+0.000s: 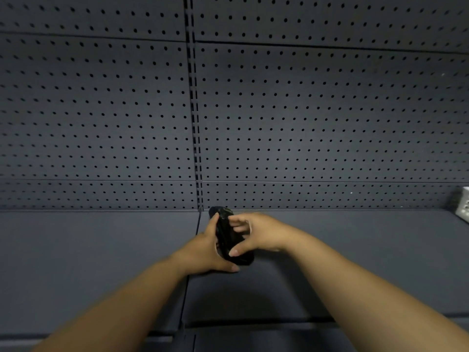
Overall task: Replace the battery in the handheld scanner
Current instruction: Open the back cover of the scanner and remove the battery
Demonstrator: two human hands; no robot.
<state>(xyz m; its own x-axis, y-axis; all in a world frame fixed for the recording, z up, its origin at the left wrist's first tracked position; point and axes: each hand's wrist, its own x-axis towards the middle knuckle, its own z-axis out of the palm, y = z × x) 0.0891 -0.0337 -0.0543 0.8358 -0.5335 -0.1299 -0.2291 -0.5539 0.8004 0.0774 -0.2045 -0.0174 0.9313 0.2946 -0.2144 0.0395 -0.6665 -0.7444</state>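
A black handheld scanner [224,231] is held above the dark grey shelf [101,250], its long body pointing away from me. My left hand [205,252] cups it from the left and below, thumb along its side. My right hand [256,235] grips it from the right, fingers curled over its upper face and thumb pressed near its lower end. Blur hides the scanner's details, and no separate battery shows.
A grey pegboard wall [304,123] rises behind the shelf, split by a slotted upright [196,148]. A white and grey object [463,203] sits at the far right edge of the shelf. A seam [187,288] divides the shelf panels below my hands.
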